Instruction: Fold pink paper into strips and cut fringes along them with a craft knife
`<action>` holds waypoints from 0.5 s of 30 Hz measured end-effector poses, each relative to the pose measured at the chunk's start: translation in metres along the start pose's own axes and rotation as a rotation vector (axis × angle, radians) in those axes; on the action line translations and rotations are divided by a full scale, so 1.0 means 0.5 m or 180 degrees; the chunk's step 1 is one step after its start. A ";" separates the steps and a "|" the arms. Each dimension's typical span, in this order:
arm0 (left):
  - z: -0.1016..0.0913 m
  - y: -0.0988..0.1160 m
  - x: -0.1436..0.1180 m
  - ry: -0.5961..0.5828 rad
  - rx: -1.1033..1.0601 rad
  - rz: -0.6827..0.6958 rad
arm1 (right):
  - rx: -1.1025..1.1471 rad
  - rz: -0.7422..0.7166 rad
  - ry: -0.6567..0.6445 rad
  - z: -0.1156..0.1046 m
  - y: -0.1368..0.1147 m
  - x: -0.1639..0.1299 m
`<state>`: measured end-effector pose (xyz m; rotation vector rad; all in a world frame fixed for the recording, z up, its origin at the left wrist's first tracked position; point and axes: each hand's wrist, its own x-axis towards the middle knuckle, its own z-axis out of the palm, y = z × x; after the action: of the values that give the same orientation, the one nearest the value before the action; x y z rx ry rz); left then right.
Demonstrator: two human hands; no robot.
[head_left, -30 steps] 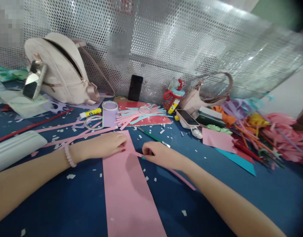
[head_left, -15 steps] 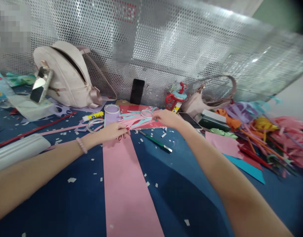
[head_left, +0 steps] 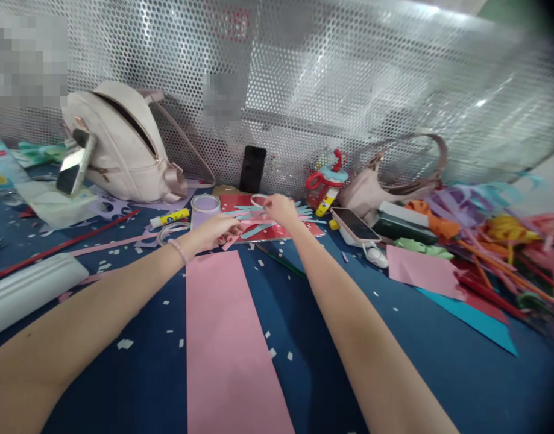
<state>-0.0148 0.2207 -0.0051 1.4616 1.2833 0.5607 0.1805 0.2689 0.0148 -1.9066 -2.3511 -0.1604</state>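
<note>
Desk: blue, littered with scraps | Pink sheet: lay flat, largely uncut | Strips: many cut, piled on red card | Left hand: rested at sheet's far edge, grip loosely curled, contents unclear | Right hand: over strips, grip pinched on one.

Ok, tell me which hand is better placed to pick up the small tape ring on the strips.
Right. The right hand is already at the tape ring; the left hand lies lower, on the pink strips.
</note>
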 end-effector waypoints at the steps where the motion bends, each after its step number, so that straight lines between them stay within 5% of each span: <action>1: -0.003 -0.003 0.004 0.0024 -0.0025 0.0003 | 0.0011 0.0012 0.0078 -0.004 0.002 -0.003; 5: -0.005 -0.007 0.013 0.0119 0.0020 -0.0005 | 0.0039 0.0029 0.0246 -0.022 0.011 -0.017; 10: -0.015 0.000 -0.003 0.0250 0.0394 0.0130 | 0.0085 -0.0123 -0.0129 -0.033 0.015 -0.038; 15: -0.064 0.030 -0.032 0.0538 0.1178 0.0610 | 0.0180 -0.0431 -0.0253 -0.112 0.007 -0.064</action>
<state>-0.0410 0.2208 0.0234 1.8911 1.4426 0.6047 0.1913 0.2303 0.0655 -1.7604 -2.5088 -0.0296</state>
